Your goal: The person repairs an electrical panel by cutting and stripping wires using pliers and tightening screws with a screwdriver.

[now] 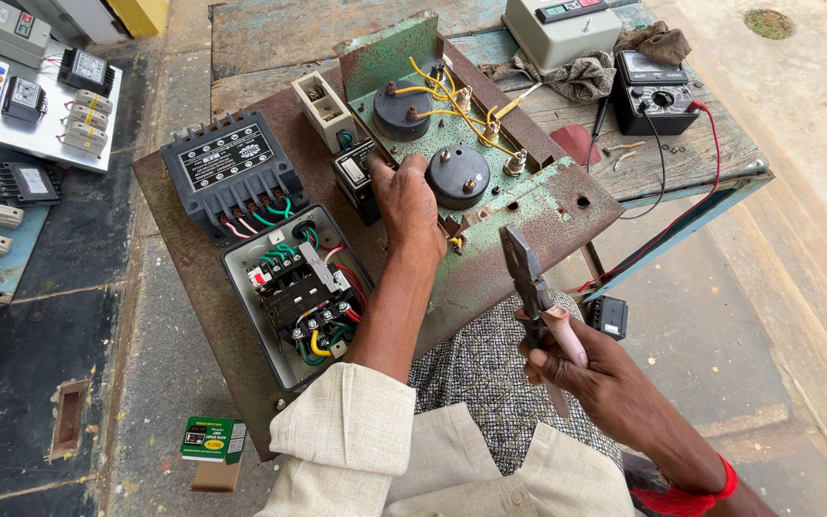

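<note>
Behind L hand (406, 206): meter (458, 176), yellow wires (442, 96).

My left hand (404, 206) is stretched forward on a nearly straight arm, back of the hand up, fingers curled down and pressing on the green panel (519, 215). The cream sleeve is rolled to the elbow. My right hand (591, 373) hangs nearer my body, off the panel's near edge, fist wrapped around pink-handled pliers (533, 287) that point up. A red band circles that wrist.
</note>
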